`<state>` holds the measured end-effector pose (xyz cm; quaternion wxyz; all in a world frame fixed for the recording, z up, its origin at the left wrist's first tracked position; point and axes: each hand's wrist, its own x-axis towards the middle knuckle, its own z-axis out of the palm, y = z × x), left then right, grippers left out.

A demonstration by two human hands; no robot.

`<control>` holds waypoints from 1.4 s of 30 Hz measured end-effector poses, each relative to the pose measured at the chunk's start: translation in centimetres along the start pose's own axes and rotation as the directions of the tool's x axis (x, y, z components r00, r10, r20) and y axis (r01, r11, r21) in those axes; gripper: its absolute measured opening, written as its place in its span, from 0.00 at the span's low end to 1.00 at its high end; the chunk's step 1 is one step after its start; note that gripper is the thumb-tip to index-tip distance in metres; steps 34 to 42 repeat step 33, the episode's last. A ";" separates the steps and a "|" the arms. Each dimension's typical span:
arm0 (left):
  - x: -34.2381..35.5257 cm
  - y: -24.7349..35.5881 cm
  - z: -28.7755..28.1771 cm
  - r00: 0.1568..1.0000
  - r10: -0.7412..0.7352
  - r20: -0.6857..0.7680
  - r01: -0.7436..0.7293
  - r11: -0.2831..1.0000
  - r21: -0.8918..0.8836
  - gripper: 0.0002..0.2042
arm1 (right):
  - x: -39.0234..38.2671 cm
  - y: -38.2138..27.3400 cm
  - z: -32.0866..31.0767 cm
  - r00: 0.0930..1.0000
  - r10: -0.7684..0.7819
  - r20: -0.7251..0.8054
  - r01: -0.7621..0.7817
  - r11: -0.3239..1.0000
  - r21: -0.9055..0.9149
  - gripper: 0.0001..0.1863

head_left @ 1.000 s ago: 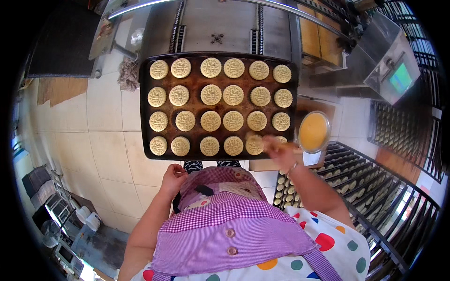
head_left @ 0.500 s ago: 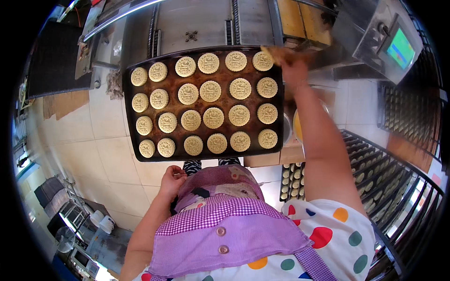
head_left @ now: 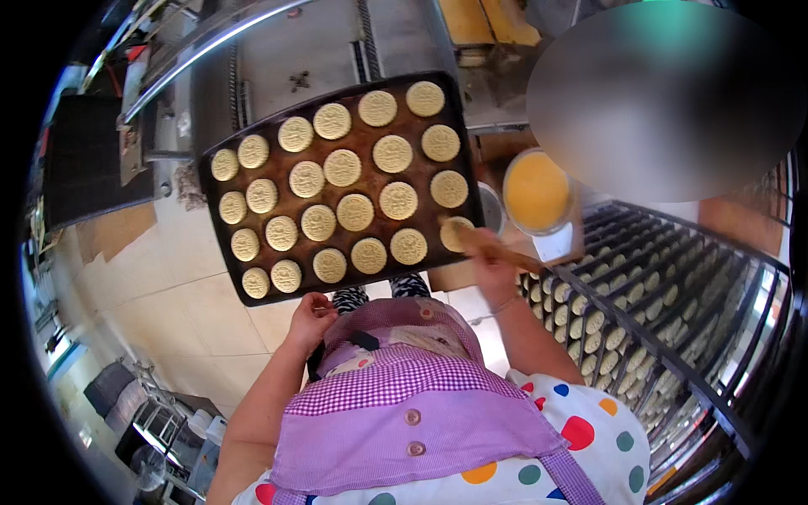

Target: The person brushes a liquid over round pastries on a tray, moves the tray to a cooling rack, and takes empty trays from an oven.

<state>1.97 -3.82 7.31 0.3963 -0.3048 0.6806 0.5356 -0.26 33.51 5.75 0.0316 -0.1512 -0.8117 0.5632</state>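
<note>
A dark baking tray (head_left: 295,252) holds rows of round, pale mooncakes (head_left: 355,212) with stamped tops and scalloped edges. My right hand (head_left: 495,273) is closed round a flat brush with a wooden handle (head_left: 513,257). The brush's blurred head lies over the mooncake at the tray's near right corner (head_left: 454,234). My left hand (head_left: 313,320) hangs just off the near edge of the tray, beside the apron; its fingers are loosely bent and apart, with nothing visible in them. To the right of the tray stands a round container of yellow-orange liquid (head_left: 539,192).
A black rack (head_left: 623,295) at the right holds many trays of pale mooncakes. Beyond the tray lies a metal machine bed (head_left: 311,42) with chains, crossed by a shiny rail (head_left: 215,55). A grey pot (head_left: 490,209) sits by the container. Tiled floor (head_left: 185,311) shows at left.
My right hand and the brush have come from the tray's far right corner to its near right corner. The view has turned, so the tray appears tilted and farther left. My left hand stays low.
</note>
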 end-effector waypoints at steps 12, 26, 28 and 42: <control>3.5 -10.1 -9.6 0.512 -0.002 -0.859 -0.069 0.997 -0.044 0.17 | 0.9 12.5 -2.2 0.676 0.568 0.470 -0.626 0.106 0.773 0.30; 11.4 -4.0 -19.7 0.818 -0.117 -0.564 -0.125 0.919 -0.373 0.32 | 6.3 2.6 2.4 0.709 0.552 0.438 -0.676 0.359 0.643 0.37; 11.8 -3.8 -19.4 0.798 0.007 -0.602 -0.181 0.957 -0.228 0.34 | 4.8 1.1 2.6 0.761 0.561 0.327 -0.613 0.456 0.645 0.37; 8.3 -4.6 -20.8 0.775 0.102 -0.624 -0.216 0.970 -0.109 0.33 | -4.1 -0.7 0.8 0.941 0.317 -0.121 -0.214 0.830 0.514 0.35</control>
